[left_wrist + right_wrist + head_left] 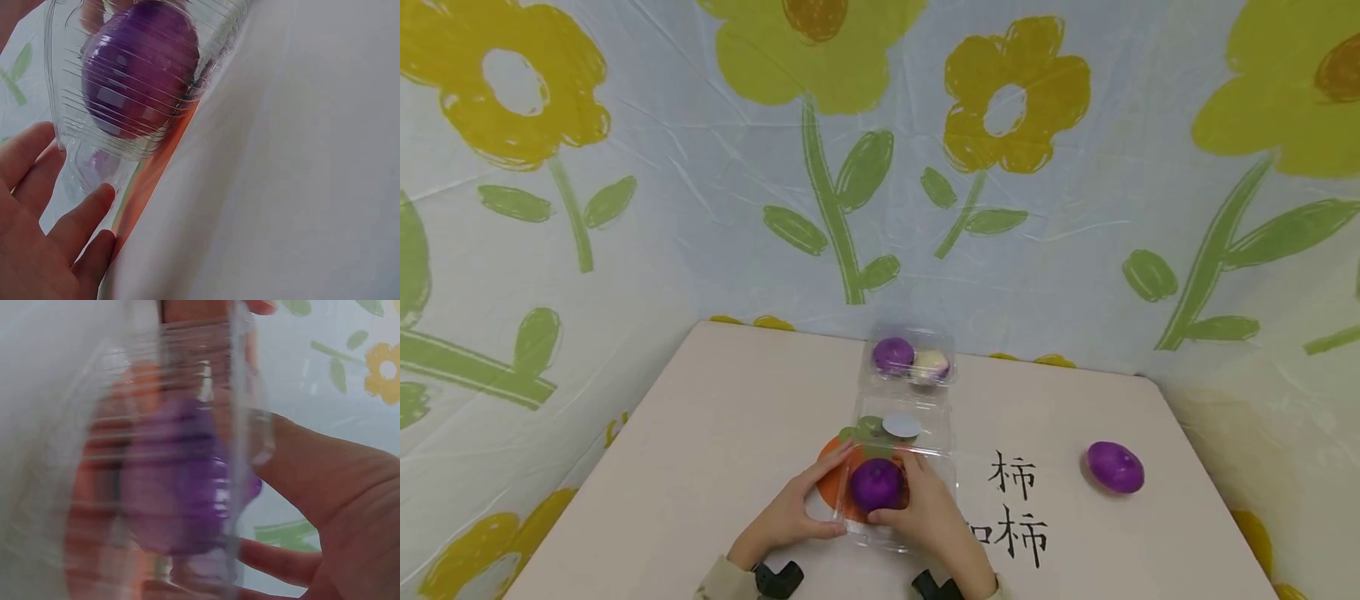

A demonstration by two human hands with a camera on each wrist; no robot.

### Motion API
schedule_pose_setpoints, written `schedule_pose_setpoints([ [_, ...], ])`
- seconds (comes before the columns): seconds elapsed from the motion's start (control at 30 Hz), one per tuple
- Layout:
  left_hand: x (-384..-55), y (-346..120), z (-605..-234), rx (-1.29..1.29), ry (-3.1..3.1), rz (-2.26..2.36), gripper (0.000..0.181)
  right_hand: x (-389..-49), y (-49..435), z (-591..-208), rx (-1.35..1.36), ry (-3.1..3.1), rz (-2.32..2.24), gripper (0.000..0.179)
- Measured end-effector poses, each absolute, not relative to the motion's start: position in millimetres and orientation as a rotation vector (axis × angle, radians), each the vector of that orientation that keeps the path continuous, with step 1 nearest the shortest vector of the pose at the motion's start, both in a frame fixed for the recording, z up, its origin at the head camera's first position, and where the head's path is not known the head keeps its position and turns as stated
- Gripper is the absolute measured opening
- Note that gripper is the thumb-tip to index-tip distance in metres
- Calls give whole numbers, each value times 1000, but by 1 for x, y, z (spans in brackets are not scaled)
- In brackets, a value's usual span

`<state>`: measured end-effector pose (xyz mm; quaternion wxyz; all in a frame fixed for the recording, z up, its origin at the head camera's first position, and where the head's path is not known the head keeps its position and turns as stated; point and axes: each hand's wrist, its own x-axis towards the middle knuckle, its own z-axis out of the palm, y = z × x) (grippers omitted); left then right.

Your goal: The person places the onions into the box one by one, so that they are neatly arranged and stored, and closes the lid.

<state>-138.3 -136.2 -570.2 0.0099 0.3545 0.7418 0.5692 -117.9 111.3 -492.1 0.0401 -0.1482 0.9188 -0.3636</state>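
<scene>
A clear plastic clamshell box (951, 481) lies unfolded on the table, with a purple round onion-like thing (876, 485) in its near half. My right hand (928, 504) curls round that thing, thumb in front and fingers behind. In the right wrist view the purple thing (178, 481) shows blurred through the ribbed plastic wall. My left hand (792, 510) is spread at the box's left edge, and its fingertips touch the rim. Through the plastic, the left wrist view shows the purple thing (140, 69) close to my left hand (44, 219).
Toward the back, another clear box (917, 337) holds a purple round thing (892, 357) and a cream-and-purple one (930, 367). One more purple round thing (1116, 467) lies on the table at right. Flower-printed cloth walls (737, 208) stand behind the table (760, 383) and at its sides.
</scene>
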Motion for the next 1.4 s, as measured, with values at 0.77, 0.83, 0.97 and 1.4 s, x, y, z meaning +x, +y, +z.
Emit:
schedule_pose_setpoints([
  [0.77, -137, -135, -569, 1066, 2322, 1763, 93, -143, 196, -453, -896, 3048, -1833, 33],
  [0.83, -138, -135, -569, 1068, 2324, 1761, 93, -145, 206, -451, -904, 3091, -1908, 33],
  [0.97, -138, -135, -569, 1070, 2334, 1751, 94, -148, 223, -447, -960, 3146, -2093, 30],
  [1.4, -138, -133, -569, 1054, 2320, 1768, 94, -142, 264, -443, -299, 3410, -2495, 7],
])
